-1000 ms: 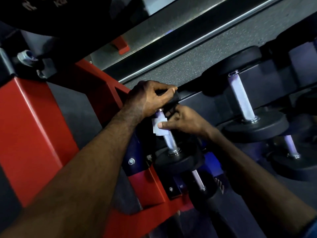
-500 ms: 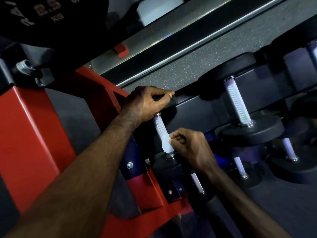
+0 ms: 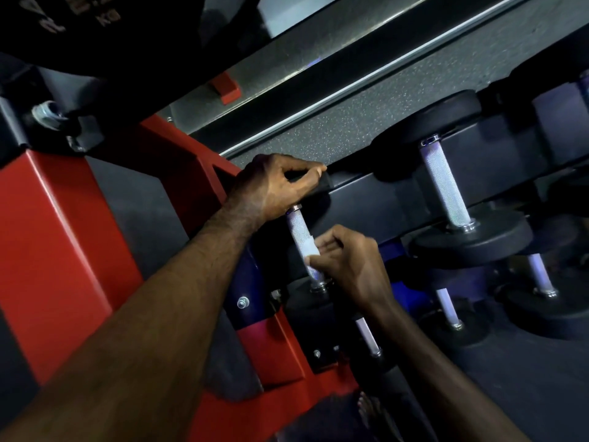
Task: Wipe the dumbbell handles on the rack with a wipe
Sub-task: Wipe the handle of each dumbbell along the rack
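Left hand [image 3: 274,186] clamps the dumbbell's upper head [image 3: 322,186] to steady it on the rack [image 3: 382,202]. Right hand [image 3: 347,263] pinches the wipe [image 3: 308,247] around the lower handle [image 3: 299,232] (knurled steel), likely mid-stroke; neighbouring handle [image 3: 444,186] untouched.

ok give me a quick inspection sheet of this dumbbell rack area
surface: black rack shelf on a red frame.
job's things: white wipe against the knurled handle; next handle bare.
clutter: nothing seen.
grippers: left hand grips the far dumbbell head; right hand pinches the wipe on the handle.
cables: nothing seen.
surroundings: speckled floor, lower dumbbells at right.
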Demonstrator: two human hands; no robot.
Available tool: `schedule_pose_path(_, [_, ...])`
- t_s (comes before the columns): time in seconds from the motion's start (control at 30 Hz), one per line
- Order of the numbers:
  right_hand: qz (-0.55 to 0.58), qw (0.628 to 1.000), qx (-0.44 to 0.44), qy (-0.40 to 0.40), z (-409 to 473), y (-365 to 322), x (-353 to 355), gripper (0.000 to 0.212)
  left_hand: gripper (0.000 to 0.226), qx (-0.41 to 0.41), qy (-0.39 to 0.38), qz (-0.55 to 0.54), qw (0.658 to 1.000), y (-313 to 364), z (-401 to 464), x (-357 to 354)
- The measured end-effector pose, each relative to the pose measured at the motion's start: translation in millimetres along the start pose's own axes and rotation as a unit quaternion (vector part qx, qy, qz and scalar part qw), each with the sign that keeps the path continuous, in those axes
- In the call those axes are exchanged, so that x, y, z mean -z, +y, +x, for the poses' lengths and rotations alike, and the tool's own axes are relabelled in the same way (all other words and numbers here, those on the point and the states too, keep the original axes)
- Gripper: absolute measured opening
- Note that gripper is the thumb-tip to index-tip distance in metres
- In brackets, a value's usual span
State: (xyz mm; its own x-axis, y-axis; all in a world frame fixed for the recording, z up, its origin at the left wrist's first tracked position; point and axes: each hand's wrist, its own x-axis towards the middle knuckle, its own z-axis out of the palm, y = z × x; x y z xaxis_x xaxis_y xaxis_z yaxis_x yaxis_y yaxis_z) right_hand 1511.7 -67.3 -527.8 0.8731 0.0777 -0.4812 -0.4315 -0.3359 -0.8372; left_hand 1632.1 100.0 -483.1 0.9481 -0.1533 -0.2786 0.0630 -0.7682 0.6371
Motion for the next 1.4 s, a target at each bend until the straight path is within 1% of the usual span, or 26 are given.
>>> schedule_pose_path(0.07, [0.017, 0.999, 0.023, 0.016, 14.1, -20.3, -1.5, 0.019, 0.043, 0.005, 0.003, -0.004, 1.0, -1.1, 1.1, -0.8])
schedule_pose_path(0.13, [0.018, 0.999, 0.031, 0.031, 18.1, -26.1, -3.2, 0.018, 0.044, 0.011, 0.003, -0.01, 1.0, -2.1, 3.1, -2.5])
schedule_pose_path(0.3, [0.015, 1.0, -0.026, 0.002, -13.3, -1.6, 1.3, 0.013, 0.042, 0.01, 0.003, -0.01, 1.0, -3.9, 5.6, -4.0])
schedule_pose_path(0.4, [0.033, 0.999, -0.005, 0.018, -1.8, -12.6, -1.6, 0.011, 0.04, 0.014, 0.004, -0.012, 1.0, -5.6, 5.6, -4.4])
schedule_pose_path(0.5, [0.055, 0.997, 0.021, 0.045, 15.5, -27.1, -8.1, 0.015, 0.038, 0.011, 0.002, -0.003, 1.0, -3.7, 6.0, -4.1])
schedule_pose_path(0.57, [0.043, 0.997, 0.026, 0.054, 11.8, -23.7, -7.2, 0.014, 0.041, 0.005, 0.0, 0.001, 1.0, 0.8, 3.1, -2.5])
schedule_pose_path(0.67, [0.01, 0.999, -0.006, 0.044, -8.8, -11.2, 5.2, 0.006, 0.044, 0.011, -0.01, 0.006, 1.0, 5.9, 1.2, -1.3])
schedule_pose_path(0.73, [0.03, 0.999, -0.014, 0.042, -16.2, -11.6, 21.1, 0.004, 0.046, 0.027, -0.009, 0.01, 1.0, 11.5, 3.4, -0.1])
schedule_pose_path(0.83, [0.083, 0.993, -0.008, 0.078, -16.1, -23.7, 55.4, 0.004, 0.063, 0.032, -0.037, 0.017, 0.999, 23.3, 9.0, -0.7])
schedule_pose_path(0.9, [0.132, 0.984, 0.005, 0.118, -14.2, -31.7, 91.3, 0.005, 0.075, 0.004, -0.057, 0.027, 0.998, 44.0, 17.9, -1.8])
schedule_pose_path(0.93, [0.148, 0.978, 0.01, 0.145, -12.7, -33.4, 111.0, 0.005, 0.078, -0.015, -0.056, 0.03, 0.998, 57.6, 23.8, -2.7])
schedule_pose_path(0.97, [0.15, 0.972, 0.02, 0.178, -10.0, -34.7, 132.6, 0.005, 0.078, -0.034, -0.045, 0.028, 0.998, 74.6, 31.2, -3.8])
schedule_pose_path(1.03, [0.131, 0.962, 0.034, 0.237, -2.8, -31.1, 174.2, 0.01, 0.069, -0.067, -0.024, 0.035, 0.997, 110.8, 47.8, -8.9])
schedule_pose_path(1.1, [0.085, 0.962, 0.028, 0.259, 7.7, -25.1, 205.0, 0.013, 0.054, -0.084, -0.029, 0.048, 0.995, 141.4, 66.2, -20.1])
schedule_pose_path(1.13, [0.064, 0.964, 0.019, 0.256, 14.5, -21.0, 217.4, 0.012, 0.049, -0.091, -0.039, 0.046, 0.994, 155.3, 77.2, -31.2])
schedule_pose_path(1.17, [0.047, 0.971, 0.01, 0.235, 21.8, -16.9, 223.1, 0.011, 0.046, -0.096, -0.052, 0.042, 0.993, 164.2, 86.1, -41.4])
schedule_pose_path(1.23, [0.01, 0.986, 0.002, 0.167, 37.5, -9.2, 228.5, 0.007, 0.051, -0.09, -0.079, 0.043, 0.992, 176.8, 103.1, -64.0])
schedule_pose_path(1.3, [-0.017, 0.995, 0.002, 0.103, 53.2, -1.0, 225.8, 0.002, 0.056, -0.067, -0.102, 0.055, 0.991, 181.5, 114.4, -84.0])
schedule_pose_path(1.33, [-0.021, 0.996, 0.003, 0.081, 59.8, 1.0, 223.6, 0.002, 0.054, -0.06, -0.107, 0.064, 0.99, 183.3, 117.8, -88.4])
schedule_pose_path(1.4, [-0.001, 0.998, -0.006, 0.063, 72.3, 7.7, 221.4, 0.009, 0.042, -0.043, -0.088, 0.078, 0.992, 185.7, 125.1, -96.3])
